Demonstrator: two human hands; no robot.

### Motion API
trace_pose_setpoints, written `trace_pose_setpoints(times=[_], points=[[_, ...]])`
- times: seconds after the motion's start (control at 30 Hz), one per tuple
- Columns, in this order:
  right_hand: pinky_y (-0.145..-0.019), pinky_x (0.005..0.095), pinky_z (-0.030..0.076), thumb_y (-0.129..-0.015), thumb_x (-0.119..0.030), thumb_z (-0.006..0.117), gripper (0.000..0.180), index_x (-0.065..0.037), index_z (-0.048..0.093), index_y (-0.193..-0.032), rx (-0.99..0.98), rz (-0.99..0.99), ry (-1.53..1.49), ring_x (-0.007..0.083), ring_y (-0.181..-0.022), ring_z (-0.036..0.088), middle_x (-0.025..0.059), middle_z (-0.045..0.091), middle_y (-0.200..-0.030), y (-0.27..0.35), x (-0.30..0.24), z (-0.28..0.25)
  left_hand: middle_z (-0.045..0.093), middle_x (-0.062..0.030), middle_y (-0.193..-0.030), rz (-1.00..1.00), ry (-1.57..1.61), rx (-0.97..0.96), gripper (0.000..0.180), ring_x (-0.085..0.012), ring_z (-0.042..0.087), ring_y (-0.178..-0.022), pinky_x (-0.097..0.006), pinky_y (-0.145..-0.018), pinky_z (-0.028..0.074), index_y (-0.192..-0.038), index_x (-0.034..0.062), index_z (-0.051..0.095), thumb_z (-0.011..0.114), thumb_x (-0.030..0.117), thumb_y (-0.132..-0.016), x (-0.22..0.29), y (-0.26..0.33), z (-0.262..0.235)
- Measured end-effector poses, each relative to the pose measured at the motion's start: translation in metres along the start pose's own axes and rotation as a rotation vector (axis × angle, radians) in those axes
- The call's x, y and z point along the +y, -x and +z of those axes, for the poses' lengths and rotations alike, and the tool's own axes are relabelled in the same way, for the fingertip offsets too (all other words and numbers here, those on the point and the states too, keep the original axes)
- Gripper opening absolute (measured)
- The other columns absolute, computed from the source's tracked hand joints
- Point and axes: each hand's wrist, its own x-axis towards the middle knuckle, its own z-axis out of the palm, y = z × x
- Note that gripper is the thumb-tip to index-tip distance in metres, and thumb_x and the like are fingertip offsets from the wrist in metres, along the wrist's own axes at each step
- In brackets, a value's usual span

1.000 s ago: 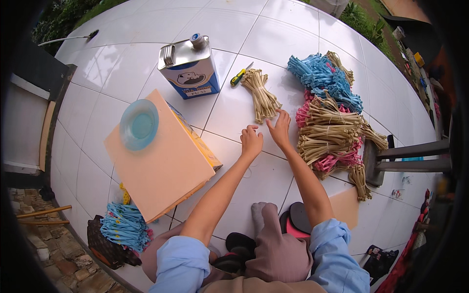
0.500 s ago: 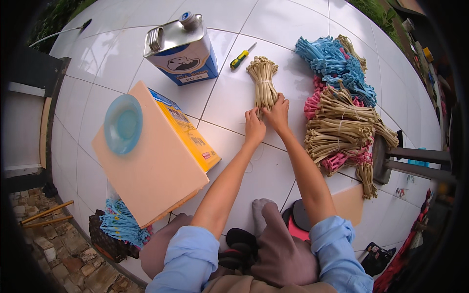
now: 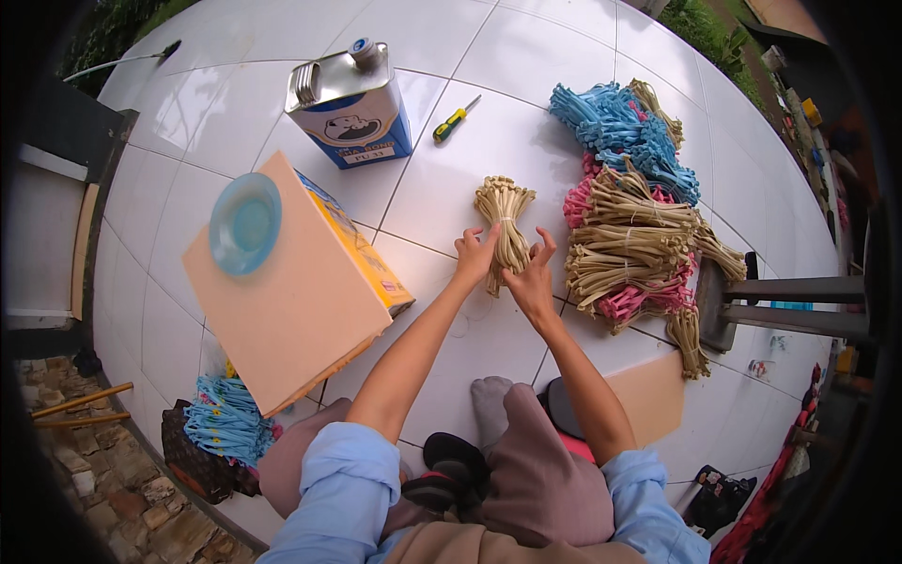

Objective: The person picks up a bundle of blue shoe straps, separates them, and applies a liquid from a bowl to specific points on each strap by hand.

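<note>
A bundle of beige straps [image 3: 507,211], bound round its middle with a thin white tie, lies on the tiled floor in front of me. My left hand [image 3: 475,256] is at the bundle's left side, fingers apart, its thumb side against the straps. On the right, my right hand [image 3: 532,284] has its fingers spread, with the thumb touching the lower straps. Neither hand visibly wraps round the bundle. A pale thin thread [image 3: 460,325] curves over the floor below the bundle's near end.
A pile of tied beige bundles [image 3: 629,240], blue bundles [image 3: 625,127] and pink ones lies to the right. Beyond are a screwdriver [image 3: 456,119] and a metal can [image 3: 352,117]. At left, a blue bowl [image 3: 245,226] stands on a peach board [image 3: 291,329] over a yellow box.
The beige bundle has come nearer to me across the floor. My hands have shifted from its near end to its two sides, and their fingers have spread. The view has shifted slightly.
</note>
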Motion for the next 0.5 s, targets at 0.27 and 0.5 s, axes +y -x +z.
trace_pose_setpoints(times=[0.27, 0.5], points=[[-0.082, 0.0414, 0.041, -0.077, -0.030, 0.069, 0.081, -0.007, 0.018, -0.137, -0.105, -0.297, 0.053, 0.0284, -0.090, 0.049, 0.0154, 0.048, -0.102, 0.029, 0.004, -0.016, 0.058, -0.0105, -0.103, -0.082, 0.697, -0.362, 0.040, -0.0180, 0.059, -0.092, -0.030, -0.083, 0.047, -0.117, 0.0011, 0.045, 0.048, 0.029, -0.088, 0.000, 0.013, -0.015], [-0.078, 0.0429, 0.046, -0.083, -0.002, 0.053, 0.079, -0.013, -0.001, -0.140, -0.127, -0.169, -0.106, 0.0399, -0.088, 0.060, 0.0251, 0.054, -0.108, 0.002, -0.027, -0.020, 0.056, -0.0084, -0.107, 0.076, 0.513, -0.462, 0.045, -0.0179, 0.058, -0.094, -0.030, -0.087, 0.045, -0.124, 0.0012, 0.039, 0.041, 0.029, -0.089, 0.015, -0.001, -0.025]])
